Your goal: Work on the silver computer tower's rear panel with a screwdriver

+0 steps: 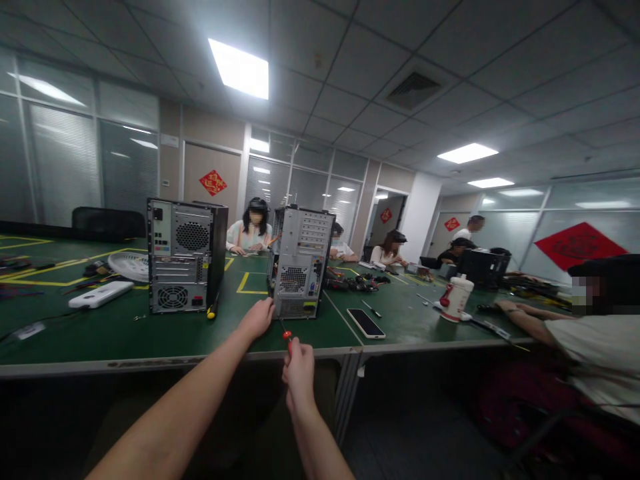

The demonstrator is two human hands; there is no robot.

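A computer case (300, 260) stands upright on the green table, its metal rear panel facing me. My right hand (299, 367) is closed round the red handle of a screwdriver (287, 335), whose thin shaft points up at the lower left corner of that case. Beside the same corner is my left hand (259, 319), resting at the case's lower left edge; its fingertips are partly hidden and too small to read. To the left stands a second computer case (183, 260), also with its rear towards me.
A yellow-handled screwdriver (211, 312) lies by the left case. Further left are a white power strip (101, 294) and a white basket (129, 265). A phone (366, 323) and a white jug (456, 297) are on the right. Several people sit around the table.
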